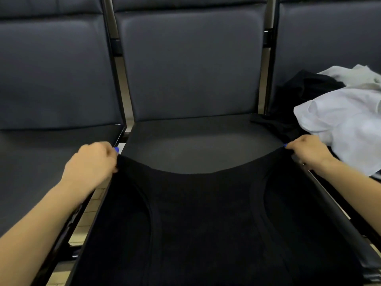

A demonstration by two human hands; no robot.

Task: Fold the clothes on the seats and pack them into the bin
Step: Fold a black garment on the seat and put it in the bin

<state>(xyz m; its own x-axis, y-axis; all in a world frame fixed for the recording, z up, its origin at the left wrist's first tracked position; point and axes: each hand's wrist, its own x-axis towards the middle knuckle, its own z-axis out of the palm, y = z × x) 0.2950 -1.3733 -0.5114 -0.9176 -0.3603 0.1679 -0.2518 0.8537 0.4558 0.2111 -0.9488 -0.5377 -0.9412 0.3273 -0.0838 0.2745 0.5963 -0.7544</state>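
Now your left hand (90, 164), at nine o'clock, and your right hand (307, 150), at three, each pinch a top corner of the black garment (202, 219), fingers curled round its edge. It lies stretched over the middle seat (198, 145); keep the tension even and lay it flat without wrinkles. More clothes (342, 124) wait at two o'clock; no bin is in view.

Dim, soft light from overhead; pale sheen on seat (198, 149). My left hand (92, 164) is motion-blurred. Wide-angle bend at edges; black cloth (206, 223) loses detail.
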